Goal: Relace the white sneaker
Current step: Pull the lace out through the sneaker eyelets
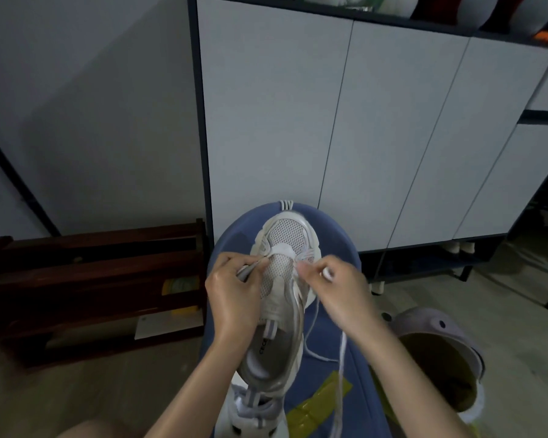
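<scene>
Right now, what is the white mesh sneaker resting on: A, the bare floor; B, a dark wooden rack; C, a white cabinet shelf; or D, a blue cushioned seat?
D: the white mesh sneaker lies on the blue cushioned seat, with both hands at its laces.

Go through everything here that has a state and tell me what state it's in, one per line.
white sneaker: on the blue stool, toe pointing away, barely laced
lace: loose, trailing down over the blue stool
left hand: pinching lace at the left eyelets
right hand: pinching lace at the right eyelets
cabinet doors: closed
second sneaker: below, partly hidden
</scene>
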